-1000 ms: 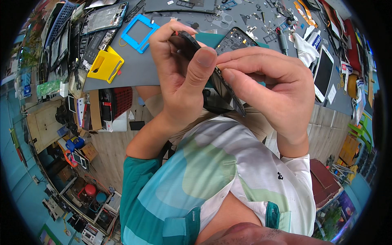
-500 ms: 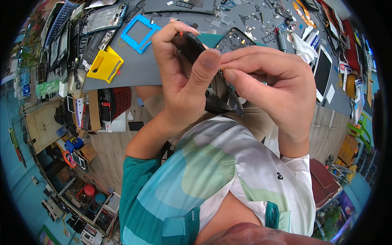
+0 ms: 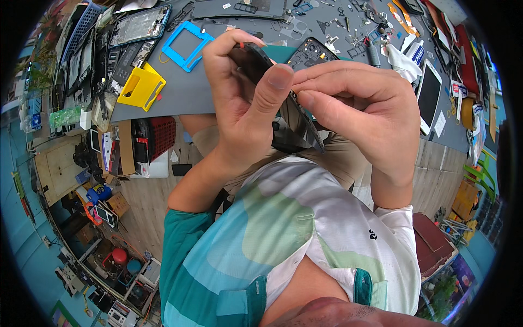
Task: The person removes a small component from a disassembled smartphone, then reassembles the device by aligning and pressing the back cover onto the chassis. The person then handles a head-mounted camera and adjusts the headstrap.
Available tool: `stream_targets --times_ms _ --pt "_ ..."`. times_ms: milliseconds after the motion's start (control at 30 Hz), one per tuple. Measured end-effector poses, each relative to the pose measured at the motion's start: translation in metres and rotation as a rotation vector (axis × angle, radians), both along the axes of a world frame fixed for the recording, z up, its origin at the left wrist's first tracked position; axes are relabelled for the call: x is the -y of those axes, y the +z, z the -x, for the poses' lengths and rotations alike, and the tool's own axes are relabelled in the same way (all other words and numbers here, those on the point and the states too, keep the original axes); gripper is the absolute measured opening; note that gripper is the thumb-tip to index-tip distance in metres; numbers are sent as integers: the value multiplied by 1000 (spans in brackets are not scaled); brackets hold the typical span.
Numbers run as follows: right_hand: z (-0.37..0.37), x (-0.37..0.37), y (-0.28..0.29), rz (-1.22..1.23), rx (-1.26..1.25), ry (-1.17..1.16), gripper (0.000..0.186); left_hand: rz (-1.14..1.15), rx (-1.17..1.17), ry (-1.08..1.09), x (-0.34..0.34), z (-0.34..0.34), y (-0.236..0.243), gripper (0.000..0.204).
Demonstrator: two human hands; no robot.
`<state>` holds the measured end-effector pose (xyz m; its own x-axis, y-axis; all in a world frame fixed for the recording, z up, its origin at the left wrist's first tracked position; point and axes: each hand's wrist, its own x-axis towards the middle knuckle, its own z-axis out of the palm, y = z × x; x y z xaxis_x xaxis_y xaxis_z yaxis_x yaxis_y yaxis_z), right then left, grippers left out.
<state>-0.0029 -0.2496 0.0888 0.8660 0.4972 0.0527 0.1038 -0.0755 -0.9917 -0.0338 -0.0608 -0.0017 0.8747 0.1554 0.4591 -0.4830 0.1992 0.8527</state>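
Where the table (image 3: 182,101) begins at the left, dark flat panels (image 3: 81,71) lean together in a crowded stack. Next to them, a phone frame with a silvery face (image 3: 139,28) lies near the far side, and nearer the person sits a yellow holder (image 3: 143,87). Below the table's edge, a red basket (image 3: 163,136) stands beside cardboard. Just right of the yellow holder, a bright blue square frame (image 3: 176,61) lies flat.

In the middle, the left hand (image 3: 239,109) is raised above the near edge of the table, its grip closed around a dark, flat phone part (image 3: 298,120), thumb across the near side and fingers behind. The part is held tilted in the air, its lower corner pointing toward the person's lap. Behind it, an opened black phone shell (image 3: 311,53) lies partly over a green mat (image 3: 278,53).

The right hand (image 3: 365,106) meets the part's edge with thumb and forefinger tips drawn together; I cannot tell whether that grip pinches the edge or something small. Farther right come a grey-handled tool (image 3: 373,55), a crumpled white cloth (image 3: 403,64), orange ribbon cables (image 3: 403,20) and a white phone (image 3: 429,95).
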Motion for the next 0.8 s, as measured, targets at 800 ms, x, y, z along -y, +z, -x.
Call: stream_targets --times_ms 800 --pt "1 0 3 87 84 0 11 162 -103 -127 -8 2 14 39"
